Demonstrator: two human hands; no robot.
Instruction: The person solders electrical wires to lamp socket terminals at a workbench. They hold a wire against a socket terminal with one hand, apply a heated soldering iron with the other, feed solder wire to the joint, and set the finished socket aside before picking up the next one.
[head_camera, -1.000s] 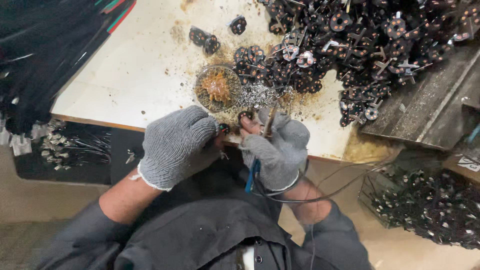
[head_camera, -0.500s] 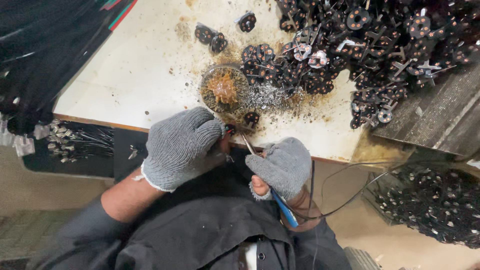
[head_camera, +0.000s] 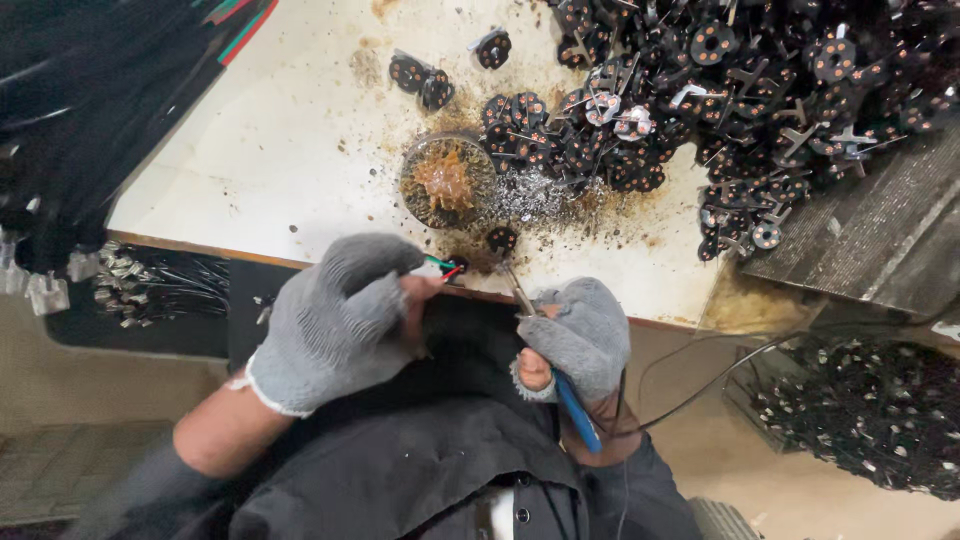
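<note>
The left hand, in a grey knit glove, is closed around a small bundle of coloured wires whose stripped ends poke out to the right, just at the near edge of the desk. The right hand, also gloved, is closed on a blue-handled soldering iron; its long axis runs from the lower right up and to the left, so the tip sits just right of the wire ends and beside a small black disc part. Whether tip and wires actually touch is hard to tell. Just beyond lie a round tin of brown flux and a big heap of black disc parts; open room lies to the left.
</note>
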